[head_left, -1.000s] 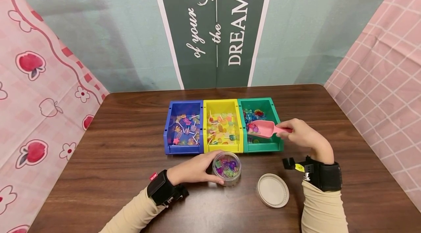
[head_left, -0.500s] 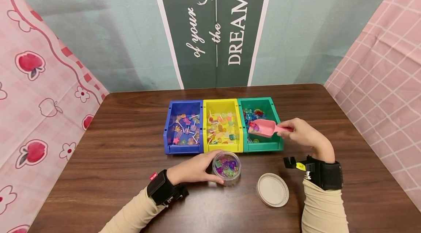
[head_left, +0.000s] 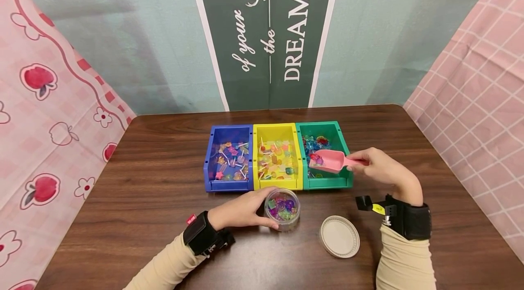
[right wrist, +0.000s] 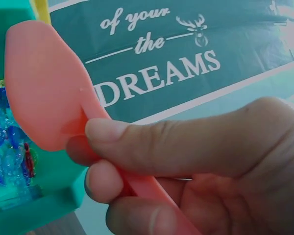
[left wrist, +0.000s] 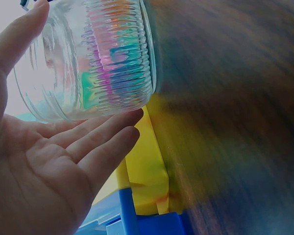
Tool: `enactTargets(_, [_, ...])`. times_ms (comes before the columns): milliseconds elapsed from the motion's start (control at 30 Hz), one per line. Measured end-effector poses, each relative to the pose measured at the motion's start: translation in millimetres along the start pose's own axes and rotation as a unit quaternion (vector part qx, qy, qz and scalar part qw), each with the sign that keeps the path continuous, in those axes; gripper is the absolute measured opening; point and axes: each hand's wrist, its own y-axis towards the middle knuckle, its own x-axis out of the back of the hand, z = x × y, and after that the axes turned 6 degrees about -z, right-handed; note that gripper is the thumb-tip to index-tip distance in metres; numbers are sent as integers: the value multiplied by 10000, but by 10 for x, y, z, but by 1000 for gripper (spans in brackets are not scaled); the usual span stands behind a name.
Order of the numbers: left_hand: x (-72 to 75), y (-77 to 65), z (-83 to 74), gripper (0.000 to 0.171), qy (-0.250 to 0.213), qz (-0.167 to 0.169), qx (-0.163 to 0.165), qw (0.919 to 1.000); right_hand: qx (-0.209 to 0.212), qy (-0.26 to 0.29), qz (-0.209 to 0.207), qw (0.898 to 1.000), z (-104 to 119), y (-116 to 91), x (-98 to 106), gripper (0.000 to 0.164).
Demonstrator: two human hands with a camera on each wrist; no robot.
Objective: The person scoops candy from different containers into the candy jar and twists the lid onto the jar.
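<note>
My right hand (head_left: pixel 378 167) pinches the handle of a pink scoop (head_left: pixel 333 161) between thumb and fingers. The scoop hovers over the green bin (head_left: pixel 327 184), with a few pink, red and purple translucent pieces in its bowl. Blue and red translucent pieces (right wrist: pixel 10 142) lie in that bin. My left hand (head_left: pixel 241 210) holds a clear jar (left wrist: pixel 63 58) on the table, thumb on one side and fingers on the other. The jar has no lid on and is partly filled with purple, green and pink pieces. Ridges line its lower wall.
A round pale lid (head_left: pixel 340 237) lies right of the jar. Joined to the green bin are a yellow bin (head_left: pixel 278 184) and a blue bin (head_left: pixel 229 185), both with small lollipop-like pieces inside. Printed curtains hang around the brown table (head_left: pixel 155 158).
My right hand and wrist have shifted slightly to the right, the scoop staying over the green bin. My left hand and the jar have not moved.
</note>
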Motion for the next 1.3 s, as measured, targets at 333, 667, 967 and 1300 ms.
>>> enactTargets(333, [-4, -4, 8, 80, -100, -27, -51, 9999, -62, 306, 292, 9991, 99, -80, 56, 27])
enactTargets(667, [-3, -5, 11, 82, -94, 10, 22, 10000, 266, 774, 685, 9943, 216, -126, 77, 26])
enactTargets(967, [-10, -4, 19, 82, -95, 16, 30, 9999, 838, 839, 938, 9885, 280, -113, 37, 20])
enactTargets(1300, [-7, 0, 20, 80, -207, 23, -18, 9998, 1480, 929, 1401, 9746, 407, -45, -58, 20])
